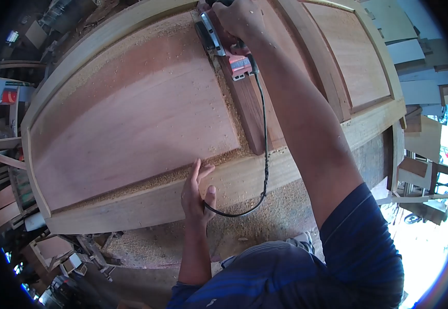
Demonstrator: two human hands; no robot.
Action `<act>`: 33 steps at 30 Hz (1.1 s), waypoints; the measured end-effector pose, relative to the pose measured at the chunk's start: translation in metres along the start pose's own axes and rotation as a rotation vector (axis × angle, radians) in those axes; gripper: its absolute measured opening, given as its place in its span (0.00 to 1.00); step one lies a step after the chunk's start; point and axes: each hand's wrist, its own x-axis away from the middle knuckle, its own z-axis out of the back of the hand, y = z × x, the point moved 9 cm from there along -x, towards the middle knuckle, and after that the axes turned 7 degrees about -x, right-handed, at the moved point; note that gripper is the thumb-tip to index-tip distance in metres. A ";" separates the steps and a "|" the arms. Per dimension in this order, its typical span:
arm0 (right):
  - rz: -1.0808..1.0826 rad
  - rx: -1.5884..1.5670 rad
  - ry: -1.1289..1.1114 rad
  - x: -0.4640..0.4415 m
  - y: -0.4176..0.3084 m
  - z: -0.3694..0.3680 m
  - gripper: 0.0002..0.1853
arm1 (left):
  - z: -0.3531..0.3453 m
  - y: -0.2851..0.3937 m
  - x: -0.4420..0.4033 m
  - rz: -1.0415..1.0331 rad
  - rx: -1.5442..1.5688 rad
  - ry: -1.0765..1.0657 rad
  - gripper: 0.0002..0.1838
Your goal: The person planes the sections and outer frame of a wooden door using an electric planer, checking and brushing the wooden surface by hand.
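Observation:
My right hand [239,20] is closed around the top handle of a red electric planer [224,38], at the far end of a dark reddish wooden rail [252,118]. Below the handle, the planer's black cord [265,139] loops down towards me and up to my left hand [197,193]. That hand is at the near edge of a large framed wooden panel [131,118], its fingers stretched out and its thumb apart. The cord runs across it at the base of the thumb, without fingers wrapped round it. My right forearm crosses over the panel; part of the planer is cut off at the top.
Wood shavings [162,177] lie along the frame's inner edges and on the floor [280,206]. A second inset panel [355,56] is at the right. Wooden boards [422,92] are stacked further right, and scrap pieces [54,247] lie at the lower left.

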 end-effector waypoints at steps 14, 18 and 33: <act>0.551 0.835 -0.045 -0.096 -0.045 -0.054 0.21 | 0.003 0.003 -0.006 -0.027 0.058 0.038 0.32; 0.298 0.426 0.004 -0.135 -0.035 -0.048 0.24 | 0.003 0.000 -0.006 -0.020 0.067 0.042 0.32; 0.142 0.021 0.050 -0.152 -0.041 -0.036 0.33 | 0.008 0.004 -0.005 -0.009 0.034 0.047 0.30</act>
